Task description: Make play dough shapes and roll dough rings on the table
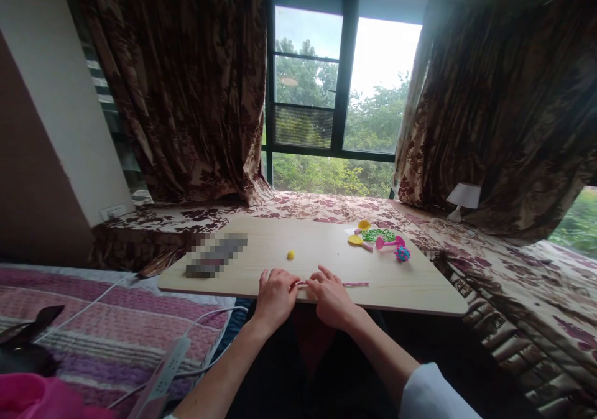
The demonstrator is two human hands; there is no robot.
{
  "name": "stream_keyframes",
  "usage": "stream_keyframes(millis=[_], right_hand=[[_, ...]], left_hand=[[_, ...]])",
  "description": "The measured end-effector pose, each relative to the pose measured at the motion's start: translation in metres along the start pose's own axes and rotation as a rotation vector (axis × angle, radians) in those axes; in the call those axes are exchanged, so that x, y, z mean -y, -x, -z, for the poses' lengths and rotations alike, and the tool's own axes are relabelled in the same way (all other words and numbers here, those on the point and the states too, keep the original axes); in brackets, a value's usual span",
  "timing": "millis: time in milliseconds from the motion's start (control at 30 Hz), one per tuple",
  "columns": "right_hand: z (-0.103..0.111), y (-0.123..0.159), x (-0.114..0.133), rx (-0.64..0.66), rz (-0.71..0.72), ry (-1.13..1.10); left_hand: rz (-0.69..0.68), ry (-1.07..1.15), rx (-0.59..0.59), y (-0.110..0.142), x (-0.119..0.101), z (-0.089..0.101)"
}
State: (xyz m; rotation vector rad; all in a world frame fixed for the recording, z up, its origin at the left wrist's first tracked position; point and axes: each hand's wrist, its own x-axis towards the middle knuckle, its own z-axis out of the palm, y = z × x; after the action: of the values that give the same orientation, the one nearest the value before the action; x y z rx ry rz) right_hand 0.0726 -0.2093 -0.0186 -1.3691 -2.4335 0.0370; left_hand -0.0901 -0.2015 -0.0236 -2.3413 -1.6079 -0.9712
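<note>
A thin pink strand (356, 284), whose material I cannot make out, lies along the near edge of the wooden table (261, 245). My left hand (277, 291) is at its left end, thumb and index finger pinched on it. Just beside it, my right hand (329, 294) bends its fingers over the strand and grips it close to the left thumb. The strand's free end sticks out to the right past my right hand, and my fingers cover part of it. A small yellow ball (291, 255) sits on the tabletop beyond my hands.
At the table's back right are yellow toy spoons (356, 240), a green string tangle (379, 236), a pink toy piece (390, 242) and a blue-pink knobbly ball (402, 253). A blurred-out dark object (217, 254) lies left. A power strip (163, 369) rests on the bed.
</note>
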Motion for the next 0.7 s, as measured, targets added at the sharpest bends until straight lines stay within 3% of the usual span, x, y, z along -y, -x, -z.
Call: stream_keyframes(millis=[700], right_hand=[[0.002, 0.0, -0.01, -0.024, -0.007, -0.033]], left_hand=[[-0.034, -0.08, 0.021, -0.001, -0.004, 0.001]])
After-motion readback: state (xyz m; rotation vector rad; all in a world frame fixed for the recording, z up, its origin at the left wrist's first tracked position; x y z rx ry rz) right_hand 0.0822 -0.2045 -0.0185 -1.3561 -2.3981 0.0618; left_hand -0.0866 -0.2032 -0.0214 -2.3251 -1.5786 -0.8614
